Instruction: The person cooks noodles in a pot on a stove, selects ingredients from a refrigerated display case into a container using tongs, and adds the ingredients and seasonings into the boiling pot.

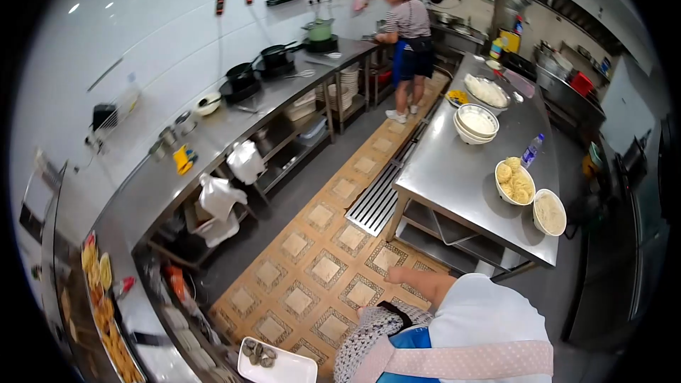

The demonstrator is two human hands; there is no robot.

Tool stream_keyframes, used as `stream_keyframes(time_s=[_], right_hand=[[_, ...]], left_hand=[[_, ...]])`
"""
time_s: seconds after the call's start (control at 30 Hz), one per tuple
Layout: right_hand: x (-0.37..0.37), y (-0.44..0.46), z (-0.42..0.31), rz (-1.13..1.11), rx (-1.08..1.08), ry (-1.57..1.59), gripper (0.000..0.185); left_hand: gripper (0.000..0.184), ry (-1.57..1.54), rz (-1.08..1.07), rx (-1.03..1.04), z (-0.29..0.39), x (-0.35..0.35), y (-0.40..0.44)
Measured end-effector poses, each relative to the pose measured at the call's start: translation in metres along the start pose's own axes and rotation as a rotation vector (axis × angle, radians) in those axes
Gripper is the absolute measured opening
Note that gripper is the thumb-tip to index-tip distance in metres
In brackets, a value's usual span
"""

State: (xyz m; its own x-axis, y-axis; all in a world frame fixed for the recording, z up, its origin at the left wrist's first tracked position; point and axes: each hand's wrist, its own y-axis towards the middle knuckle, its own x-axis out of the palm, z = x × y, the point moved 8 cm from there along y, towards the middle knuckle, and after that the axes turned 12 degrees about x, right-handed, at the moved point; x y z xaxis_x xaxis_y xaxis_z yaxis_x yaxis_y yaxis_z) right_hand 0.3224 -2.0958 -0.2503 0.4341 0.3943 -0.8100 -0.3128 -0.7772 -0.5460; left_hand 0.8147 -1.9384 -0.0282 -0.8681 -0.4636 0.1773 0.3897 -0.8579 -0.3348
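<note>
My right hand (399,275) reaches out past my white sleeve, above the tiled floor, near the end of the steel table. It is small and foreshortened, so I cannot make out its fingers or anything in them. Below it, a grey crocheted piece (372,337) with a black band lies against my body, by a pale pink dotted strap (468,359). A white rectangular tray (299,367) at the bottom edge carries several dark shellfish (259,353), probably clams. What supports the tray is out of frame. My left hand does not show.
A steel table (443,177) on the right holds bowls of noodles (516,183), stacked white bowls (476,123) and a bottle (531,150). Pans (241,81) line the left counter (213,124). A person (410,35) stands at the far end. A floor grate (376,209) runs beside the table.
</note>
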Motion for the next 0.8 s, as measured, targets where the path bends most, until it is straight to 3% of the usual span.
stream_keyframes(time_s=[0.07, 0.17, 0.33, 0.4, 0.47, 0.6, 0.7, 0.77, 0.8], right_hand=[[0.006, 0.033, 0.026, -0.032, 0.080, 0.063, 0.043], [0.015, 0.060, 0.055, -0.064, 0.143, 0.053, 0.042], [-0.012, 0.104, 0.035, -0.164, 0.179, 0.075, 0.041], [0.006, 0.144, 0.043, -0.169, 0.154, -0.001, 0.043], [-0.016, 0.167, 0.027, -0.153, 0.119, -0.080, 0.044], [-0.049, 0.228, -0.024, -0.297, 0.096, -0.202, 0.046], [-0.121, 0.323, -0.109, -0.124, 0.068, -0.196, 0.043], [-0.150, 0.409, -0.165, -0.195, -0.019, -0.306, 0.039], [-0.207, 0.425, -0.215, -0.060, 0.034, -0.195, 0.035]], left_hand=[[0.049, -0.144, -0.062, 0.040, 0.012, 0.053, 0.038], [0.055, -0.054, -0.154, -0.061, 0.029, 0.122, 0.092], [0.056, 0.046, -0.313, -0.037, 0.074, 0.215, 0.193], [0.057, -0.009, -0.331, -0.013, 0.077, 0.239, 0.238], [0.061, -0.261, -0.299, 0.013, 0.059, 0.247, 0.303], [0.068, -0.222, -0.237, -0.035, 0.066, 0.271, 0.399], [0.066, -0.192, -0.212, -0.055, 0.104, 0.306, 0.464], [0.065, -0.199, -0.233, -0.006, 0.104, 0.313, 0.510], [0.064, -0.191, -0.227, 0.021, 0.106, 0.311, 0.524]])
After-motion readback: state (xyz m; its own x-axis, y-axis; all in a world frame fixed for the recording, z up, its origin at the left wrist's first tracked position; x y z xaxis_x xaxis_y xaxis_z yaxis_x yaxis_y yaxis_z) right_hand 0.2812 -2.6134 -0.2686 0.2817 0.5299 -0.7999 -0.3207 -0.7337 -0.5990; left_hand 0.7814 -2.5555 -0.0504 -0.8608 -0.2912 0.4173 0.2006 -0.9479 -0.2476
